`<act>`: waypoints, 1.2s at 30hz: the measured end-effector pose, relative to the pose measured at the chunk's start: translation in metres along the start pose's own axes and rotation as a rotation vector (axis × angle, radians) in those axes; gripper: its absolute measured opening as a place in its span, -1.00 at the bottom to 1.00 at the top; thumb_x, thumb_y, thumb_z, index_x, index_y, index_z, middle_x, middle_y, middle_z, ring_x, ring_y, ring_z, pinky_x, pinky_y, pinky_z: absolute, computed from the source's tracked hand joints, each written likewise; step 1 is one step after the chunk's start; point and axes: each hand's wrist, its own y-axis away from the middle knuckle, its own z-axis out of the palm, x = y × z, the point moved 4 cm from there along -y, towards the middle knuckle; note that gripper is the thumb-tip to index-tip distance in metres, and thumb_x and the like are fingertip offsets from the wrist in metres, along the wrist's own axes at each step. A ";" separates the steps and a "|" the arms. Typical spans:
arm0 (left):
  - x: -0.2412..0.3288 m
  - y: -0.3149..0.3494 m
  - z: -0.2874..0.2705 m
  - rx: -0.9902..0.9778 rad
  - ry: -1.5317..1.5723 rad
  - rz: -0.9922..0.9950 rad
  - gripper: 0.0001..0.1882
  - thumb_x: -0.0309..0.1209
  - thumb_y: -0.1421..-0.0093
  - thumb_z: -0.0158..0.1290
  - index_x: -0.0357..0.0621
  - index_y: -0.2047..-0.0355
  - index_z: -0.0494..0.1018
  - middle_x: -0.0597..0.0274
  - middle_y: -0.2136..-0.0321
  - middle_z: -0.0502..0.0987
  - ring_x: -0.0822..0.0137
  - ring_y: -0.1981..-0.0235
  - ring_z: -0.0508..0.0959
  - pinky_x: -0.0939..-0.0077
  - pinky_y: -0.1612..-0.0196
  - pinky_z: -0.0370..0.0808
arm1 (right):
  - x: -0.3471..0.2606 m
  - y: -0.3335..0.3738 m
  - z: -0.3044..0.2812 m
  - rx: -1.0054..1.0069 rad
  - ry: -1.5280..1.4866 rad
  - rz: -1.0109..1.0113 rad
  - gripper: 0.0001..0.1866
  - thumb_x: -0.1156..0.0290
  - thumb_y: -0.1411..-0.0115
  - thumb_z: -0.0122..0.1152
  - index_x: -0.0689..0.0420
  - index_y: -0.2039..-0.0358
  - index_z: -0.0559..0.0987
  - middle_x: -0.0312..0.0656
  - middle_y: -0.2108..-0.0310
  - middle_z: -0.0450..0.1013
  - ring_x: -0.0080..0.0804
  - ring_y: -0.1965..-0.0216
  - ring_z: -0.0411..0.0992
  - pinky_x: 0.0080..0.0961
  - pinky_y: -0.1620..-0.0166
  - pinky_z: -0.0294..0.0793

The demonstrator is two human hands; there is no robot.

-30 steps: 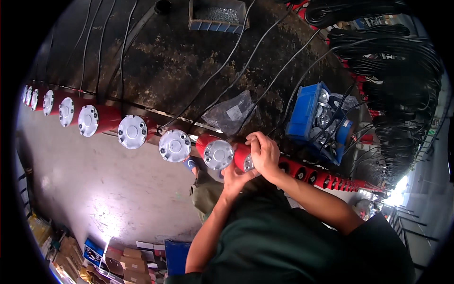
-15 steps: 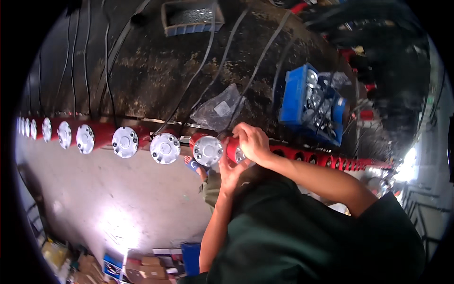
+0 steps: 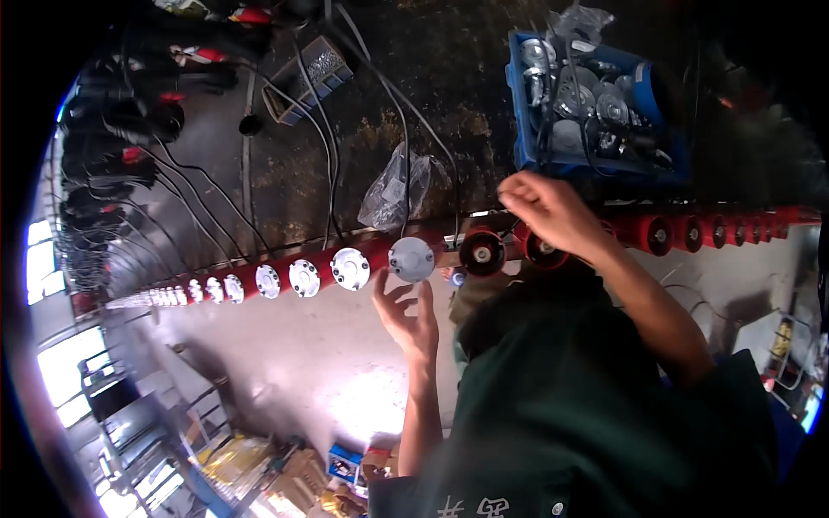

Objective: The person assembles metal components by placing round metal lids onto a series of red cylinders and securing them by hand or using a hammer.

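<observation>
My left hand (image 3: 406, 321) is open below a red cylinder with a round silver end cap (image 3: 410, 259), its fingers apart and the fingertips close to the cap's lower edge. Whether they touch it I cannot tell. Farther right, my right hand (image 3: 554, 214) hovers over an uncapped red cylinder (image 3: 544, 250) and partly hides it. Its fingers are curled together, and anything inside them is hidden. Between the hands, another open-ended red cylinder (image 3: 482, 252) shows its dark inside and a central shaft.
Capped red cylinders (image 3: 304, 278) run left in a row; uncapped ones (image 3: 659, 235) continue right. On the dark bench (image 3: 484, 78) stand a blue bin (image 3: 596, 164) of silver parts and a small tray (image 3: 332, 86) of tiny metal pieces. A clear plastic bag (image 3: 395, 192) and black cables lie there.
The view has shifted right along the row. My right hand has come off the cylinder both hands were at and moved right. My left hand has spread its fingers below a capped cylinder.
</observation>
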 end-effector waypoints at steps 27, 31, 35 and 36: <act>0.236 -0.046 0.377 -0.683 -0.635 0.880 -0.43 -0.52 -0.05 0.32 -0.18 -0.13 0.52 -0.06 -0.11 0.57 -0.09 -0.14 0.54 0.08 -0.16 0.52 | 0.160 0.118 -0.350 0.479 0.071 -0.005 -0.78 0.34 -0.41 0.29 0.23 0.06 0.63 -0.11 0.28 0.66 -0.30 0.25 0.68 -0.41 0.19 0.68; 0.242 -0.054 0.438 -0.701 -1.056 1.170 -0.04 -0.50 0.10 0.38 -0.01 -0.38 0.30 0.02 -0.33 0.36 -0.08 -0.31 0.39 0.04 -0.26 0.43 | 0.165 0.102 -0.363 0.510 0.124 0.004 -0.78 0.35 -0.38 0.32 0.19 0.07 0.63 -0.12 0.25 0.67 -0.26 0.22 0.69 -0.35 0.18 0.68; 0.218 -0.093 0.436 -0.710 -1.164 0.990 0.07 -0.52 0.17 0.43 0.01 -0.41 0.25 0.09 -0.27 0.41 -0.02 -0.31 0.40 0.04 -0.29 0.40 | 0.159 0.082 -0.378 0.580 0.150 -0.040 -0.83 0.40 -0.31 0.34 0.18 0.14 0.65 -0.09 0.28 0.69 -0.14 0.23 0.70 -0.30 0.17 0.70; 0.211 -0.100 0.429 -0.762 -1.179 0.973 0.05 -0.50 0.16 0.43 0.06 -0.40 0.28 0.10 -0.21 0.44 -0.01 -0.28 0.42 0.02 -0.29 0.40 | 0.160 0.076 -0.378 0.588 0.156 -0.057 -0.83 0.41 -0.30 0.33 0.18 0.15 0.65 -0.09 0.29 0.69 -0.13 0.23 0.70 -0.28 0.17 0.70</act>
